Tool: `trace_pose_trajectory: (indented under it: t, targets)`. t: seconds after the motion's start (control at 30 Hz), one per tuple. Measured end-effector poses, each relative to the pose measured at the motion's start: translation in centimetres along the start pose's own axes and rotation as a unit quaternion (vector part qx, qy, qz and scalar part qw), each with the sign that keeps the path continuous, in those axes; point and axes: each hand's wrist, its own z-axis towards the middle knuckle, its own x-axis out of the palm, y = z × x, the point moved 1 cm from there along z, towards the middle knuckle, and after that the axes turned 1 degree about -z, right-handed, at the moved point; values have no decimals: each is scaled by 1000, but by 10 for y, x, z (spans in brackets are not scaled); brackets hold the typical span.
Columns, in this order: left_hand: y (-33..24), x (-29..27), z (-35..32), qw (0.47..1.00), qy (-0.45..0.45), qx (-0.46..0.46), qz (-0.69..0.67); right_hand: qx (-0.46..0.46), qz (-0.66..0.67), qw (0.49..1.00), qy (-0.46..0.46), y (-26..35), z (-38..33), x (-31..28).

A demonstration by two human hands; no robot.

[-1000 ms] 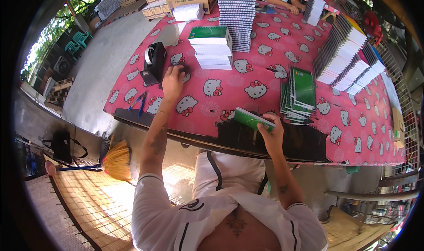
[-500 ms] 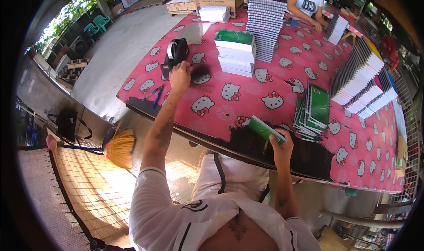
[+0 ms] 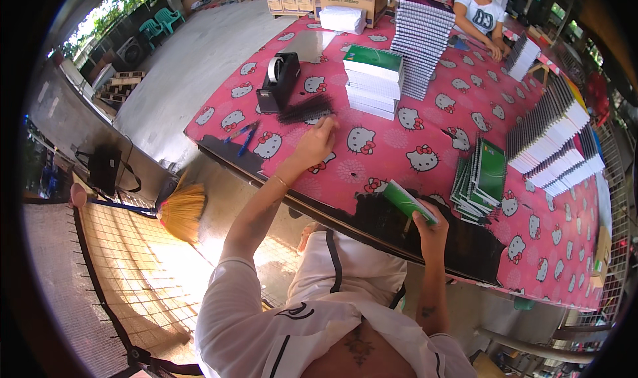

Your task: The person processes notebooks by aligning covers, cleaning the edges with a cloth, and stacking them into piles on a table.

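a person's right hand (image 3: 432, 232) gripped a green notepad (image 3: 405, 200) between thumb and fingers, nearer the body than a black tape dispenser (image 3: 287, 84) and to its right. the left hand (image 3: 315, 144), fingers curled in, hung beside black wire coils (image 3: 304, 110) just right of the dispenser; whether it held one could not be told. a notepad stack (image 3: 372, 82) stood farther right of the dispenser.

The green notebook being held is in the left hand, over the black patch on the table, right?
Not quite: the head view shows the green notebook in the right hand, not the left hand. It is over the black patch, as you say.
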Motion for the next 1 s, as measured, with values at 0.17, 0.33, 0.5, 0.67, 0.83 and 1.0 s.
trace_pose_trajectory:
  t: [0.17,0.33,0.5,0.67,0.83,1.0]
  targets:
    - [-70,-2,8,996,-15,-24,-89,-6,-9,1000,6,-2,-2,-12]
    - [-135,3,-44,967,46,-76,-237,-25,-7,1000,15,-8,11,-3]
    - [-146,15,-47,984,-8,60,-170,-44,-3,999,19,-9,6,-6]
    - [-145,19,-47,983,29,0,-179,-35,8,999,26,-11,7,-8]
    - [-134,18,-40,992,52,6,-117,-31,4,999,30,-11,7,-7]
    - [-141,11,-21,973,74,67,-208,-15,-5,999,32,-9,4,-14]
